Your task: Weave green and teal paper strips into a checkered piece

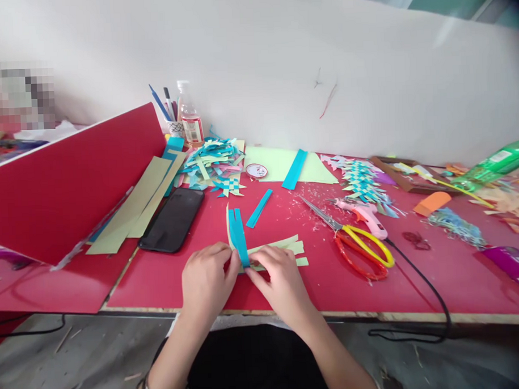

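Slit blue paper strips (238,232) stand up between my hands, crossing pale green paper strips (293,249) that fan out to the right on the red table. The thumb and fingers of my left hand (208,276) pinch the blue strips low on their left side. My right hand (283,276) has its fingers closed around the pale green strips beside the crossing. My fingers hide part of where the two colours meet. A loose blue strip (259,208) lies just beyond, and a black phone (173,220) rests to the left of my left hand.
Scissors (350,242) and a pink glue gun (364,216) lie to the right, its cord (424,279) dropping over the edge. Behind are a pile of woven paper pieces (216,162), a bottle (191,120) and a pen cup (175,128). A red board (80,184) stands left.
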`<state>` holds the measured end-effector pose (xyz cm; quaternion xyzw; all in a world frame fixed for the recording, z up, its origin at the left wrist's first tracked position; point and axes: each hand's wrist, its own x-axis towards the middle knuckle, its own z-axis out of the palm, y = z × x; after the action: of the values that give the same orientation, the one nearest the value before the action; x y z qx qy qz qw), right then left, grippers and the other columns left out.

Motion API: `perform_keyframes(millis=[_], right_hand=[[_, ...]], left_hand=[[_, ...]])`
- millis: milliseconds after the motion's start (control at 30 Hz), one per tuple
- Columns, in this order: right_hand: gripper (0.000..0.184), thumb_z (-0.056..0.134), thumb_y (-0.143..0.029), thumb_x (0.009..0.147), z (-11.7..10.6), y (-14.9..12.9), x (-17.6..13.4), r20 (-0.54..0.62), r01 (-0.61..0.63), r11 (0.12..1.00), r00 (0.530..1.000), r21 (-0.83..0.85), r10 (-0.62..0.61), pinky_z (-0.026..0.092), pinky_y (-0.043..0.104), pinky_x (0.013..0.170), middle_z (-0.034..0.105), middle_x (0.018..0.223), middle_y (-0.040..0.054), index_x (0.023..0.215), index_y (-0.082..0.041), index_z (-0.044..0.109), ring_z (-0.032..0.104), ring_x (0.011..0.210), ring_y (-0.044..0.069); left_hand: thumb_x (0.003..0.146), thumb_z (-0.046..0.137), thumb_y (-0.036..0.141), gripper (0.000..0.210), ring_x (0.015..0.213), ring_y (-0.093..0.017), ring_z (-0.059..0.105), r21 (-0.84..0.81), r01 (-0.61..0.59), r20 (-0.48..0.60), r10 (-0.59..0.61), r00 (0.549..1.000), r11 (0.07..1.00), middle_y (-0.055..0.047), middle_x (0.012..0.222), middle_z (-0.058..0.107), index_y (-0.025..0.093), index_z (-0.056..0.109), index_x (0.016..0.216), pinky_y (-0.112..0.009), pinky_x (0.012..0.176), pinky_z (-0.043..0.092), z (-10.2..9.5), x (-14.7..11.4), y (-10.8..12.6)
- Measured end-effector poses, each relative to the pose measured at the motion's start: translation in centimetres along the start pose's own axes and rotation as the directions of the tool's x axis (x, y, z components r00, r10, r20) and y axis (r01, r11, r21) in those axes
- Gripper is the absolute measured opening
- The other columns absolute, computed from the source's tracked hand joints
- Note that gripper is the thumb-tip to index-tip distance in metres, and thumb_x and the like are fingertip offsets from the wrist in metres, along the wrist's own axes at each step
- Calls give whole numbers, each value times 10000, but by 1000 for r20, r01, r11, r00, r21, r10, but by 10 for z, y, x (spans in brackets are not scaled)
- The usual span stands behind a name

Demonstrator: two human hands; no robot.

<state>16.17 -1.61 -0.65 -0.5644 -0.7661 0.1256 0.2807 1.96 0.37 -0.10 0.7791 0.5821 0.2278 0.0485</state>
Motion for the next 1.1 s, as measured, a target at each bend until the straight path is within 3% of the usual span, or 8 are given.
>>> perform_keyframes(millis=[200,467,600,700,867,1100], right_hand=[[62,519,-215,783,9,-3,4,-63,-77,997,995,4,77,382,272,673,566,762,15,747,-194,564,523,749,157],[85,501,-175,772,8,-1,3,-104,-58,998,993,-4,58,400,270,689,557,776,16,855,-188,514,532,753,147],[193,493,-224,791,-2,3,0,-62,49,980,996,-191,-62,342,376,848,520,1057,74,975,-232,553,477,1013,211],[207,491,-255,801,-6,5,-2,14,84,972,996,-219,-83,251,443,932,461,1193,69,997,-260,556,414,1116,224],[177,486,-272,813,-7,8,-4,87,64,980,995,-189,-48,253,435,931,520,1108,51,970,-268,568,451,1071,200],[181,479,-257,819,-11,11,-10,25,54,970,998,-237,-49,262,424,906,555,997,28,932,-312,609,517,968,185]], left_hand=[[847,370,270,339,615,-128,547,-15,18,1,-18,1000,1000,-9,683,619,175,587,605,-234,536,327,1,0,0],[848,370,295,324,668,-147,566,-52,1,24,0,1000,999,-26,739,636,185,623,679,-238,577,373,0,-1,-1],[815,426,286,216,728,-167,577,-75,-124,71,129,989,989,-34,811,644,204,626,804,-264,642,411,-1,1,-11],[776,473,250,207,846,-193,569,-88,-224,111,233,966,971,-43,934,630,207,575,950,-303,733,426,-1,2,-19],[768,488,224,165,860,-190,551,-114,-239,143,254,957,964,-42,951,602,204,561,914,-309,742,436,-1,1,-21],[796,482,284,159,870,-183,545,-187,-255,124,280,952,949,-58,954,596,199,585,883,-309,765,439,2,1,-26]])
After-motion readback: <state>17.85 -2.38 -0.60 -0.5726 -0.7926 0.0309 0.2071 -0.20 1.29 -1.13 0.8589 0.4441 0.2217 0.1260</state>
